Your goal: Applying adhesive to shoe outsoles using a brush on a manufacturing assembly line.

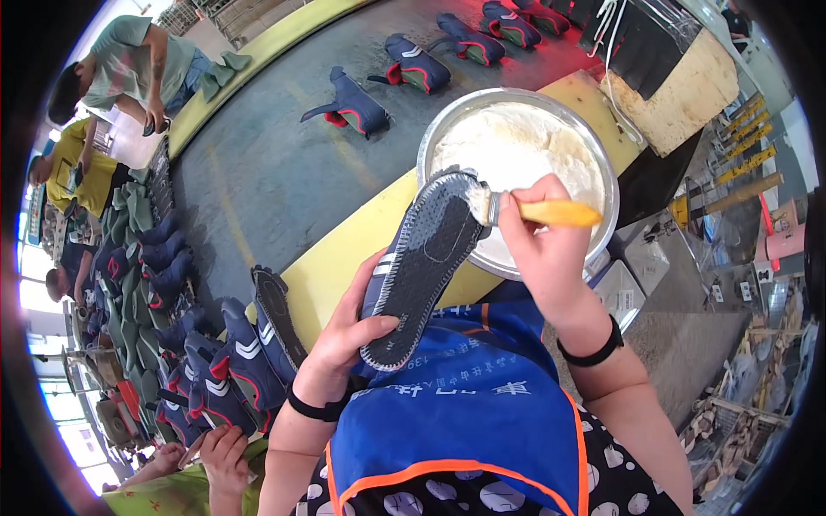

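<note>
Sole up, a dark shoe upper [422, 258] with pale stitching round its edge is gripped by my left hand [353, 322], thumb pressed on the sole near the heel. My right hand [551, 245] closes round a brush [559, 212] with a yellow handle. Its whitish bristles touch the sole near the toe end, where part of the surface looks wet. Just beyond, a metal bowl [609, 172] holds a thick white paste [516, 138]. My fingers partly cover the brush's ferrule.
Several navy shoe uppers with red trim [353, 105] stand on the grey conveyor belt [258, 163]. More shoe uppers [224, 370] crowd the left side. A neighbour's hands [225, 460] show at lower left. Other people [129, 77] work across the belt. A wooden board [675, 95] stands upper right.
</note>
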`<action>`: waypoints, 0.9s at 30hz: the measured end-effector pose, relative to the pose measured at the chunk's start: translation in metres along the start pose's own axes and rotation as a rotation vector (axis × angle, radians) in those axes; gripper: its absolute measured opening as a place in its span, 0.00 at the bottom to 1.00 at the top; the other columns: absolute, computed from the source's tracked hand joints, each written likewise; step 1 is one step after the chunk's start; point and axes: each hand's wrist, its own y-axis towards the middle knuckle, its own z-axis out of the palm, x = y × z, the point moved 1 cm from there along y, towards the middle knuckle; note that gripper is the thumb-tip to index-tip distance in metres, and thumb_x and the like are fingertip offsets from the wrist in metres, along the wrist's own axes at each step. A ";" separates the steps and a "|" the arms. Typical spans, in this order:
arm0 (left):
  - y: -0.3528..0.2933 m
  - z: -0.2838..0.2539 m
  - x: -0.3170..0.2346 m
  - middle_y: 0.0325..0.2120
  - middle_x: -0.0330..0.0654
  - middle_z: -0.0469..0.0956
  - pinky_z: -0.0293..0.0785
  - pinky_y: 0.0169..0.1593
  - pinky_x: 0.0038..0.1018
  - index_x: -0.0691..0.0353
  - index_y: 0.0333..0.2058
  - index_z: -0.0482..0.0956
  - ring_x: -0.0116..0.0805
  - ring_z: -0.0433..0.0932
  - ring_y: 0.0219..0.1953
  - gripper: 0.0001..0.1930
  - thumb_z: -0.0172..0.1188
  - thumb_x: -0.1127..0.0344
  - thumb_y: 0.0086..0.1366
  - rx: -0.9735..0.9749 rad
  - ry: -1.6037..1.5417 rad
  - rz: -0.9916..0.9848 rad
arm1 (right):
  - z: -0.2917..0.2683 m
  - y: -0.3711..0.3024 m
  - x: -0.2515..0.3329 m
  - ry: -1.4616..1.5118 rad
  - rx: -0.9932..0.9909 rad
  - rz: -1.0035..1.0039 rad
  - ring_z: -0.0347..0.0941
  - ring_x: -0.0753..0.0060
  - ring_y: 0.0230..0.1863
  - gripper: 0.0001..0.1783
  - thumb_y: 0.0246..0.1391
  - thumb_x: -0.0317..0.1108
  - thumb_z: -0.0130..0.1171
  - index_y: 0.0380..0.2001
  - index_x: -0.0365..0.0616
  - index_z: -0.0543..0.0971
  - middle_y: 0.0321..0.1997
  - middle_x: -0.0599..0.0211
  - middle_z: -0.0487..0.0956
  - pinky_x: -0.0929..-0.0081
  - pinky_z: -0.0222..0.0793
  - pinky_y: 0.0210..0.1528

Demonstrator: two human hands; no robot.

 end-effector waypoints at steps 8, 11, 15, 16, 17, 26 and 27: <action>0.013 0.000 0.007 0.64 0.51 0.66 0.60 0.69 0.35 0.65 0.72 0.53 0.41 0.67 0.66 0.50 0.67 0.64 0.52 -0.059 0.167 0.143 | 0.008 -0.024 0.024 0.010 0.053 -0.095 0.70 0.81 0.20 0.09 0.57 0.22 0.65 0.27 0.40 0.75 0.19 0.68 0.74 0.79 0.65 0.25; 0.014 -0.002 0.007 0.62 0.52 0.68 0.60 0.69 0.35 0.66 0.71 0.55 0.41 0.68 0.65 0.49 0.67 0.68 0.50 -0.037 0.486 0.357 | -0.005 -0.005 0.016 -0.125 0.064 -0.010 0.73 0.70 0.20 0.10 0.57 0.24 0.64 0.25 0.41 0.73 0.19 0.65 0.75 0.75 0.67 0.25; 0.010 -0.003 0.006 0.61 0.52 0.70 0.61 0.68 0.34 0.66 0.70 0.57 0.42 0.70 0.64 0.48 0.66 0.69 0.49 -0.029 0.646 0.387 | -0.014 0.021 0.002 -0.328 0.057 -0.121 0.75 0.61 0.20 0.10 0.54 0.25 0.64 0.25 0.43 0.71 0.20 0.63 0.74 0.70 0.68 0.25; 0.010 -0.004 0.005 0.61 0.52 0.70 0.61 0.68 0.34 0.66 0.70 0.57 0.42 0.70 0.64 0.48 0.66 0.69 0.49 -0.027 0.643 0.387 | -0.016 0.026 -0.001 -0.334 0.082 -0.167 0.74 0.61 0.19 0.10 0.54 0.25 0.64 0.25 0.43 0.72 0.20 0.64 0.74 0.69 0.68 0.24; 0.010 -0.005 0.003 0.61 0.52 0.69 0.61 0.68 0.34 0.66 0.70 0.57 0.42 0.70 0.64 0.48 0.66 0.69 0.49 0.004 0.588 0.340 | -0.015 0.031 -0.004 -0.247 0.104 -0.184 0.74 0.60 0.22 0.10 0.52 0.23 0.66 0.26 0.43 0.73 0.23 0.63 0.75 0.69 0.68 0.26; -0.001 -0.009 -0.009 0.63 0.53 0.69 0.60 0.69 0.33 0.70 0.70 0.57 0.42 0.68 0.66 0.49 0.64 0.62 0.49 0.106 -0.163 -0.147 | -0.025 0.065 -0.003 -0.080 0.282 -0.628 0.75 0.62 0.30 0.12 0.49 0.22 0.71 0.37 0.42 0.80 0.28 0.64 0.77 0.68 0.68 0.31; 0.000 -0.008 -0.010 0.62 0.54 0.69 0.63 0.67 0.31 0.71 0.69 0.57 0.40 0.69 0.65 0.48 0.63 0.62 0.49 0.129 -0.222 -0.136 | -0.027 0.068 0.002 -0.035 0.289 -0.606 0.76 0.61 0.32 0.11 0.49 0.24 0.72 0.37 0.42 0.82 0.30 0.65 0.79 0.69 0.70 0.33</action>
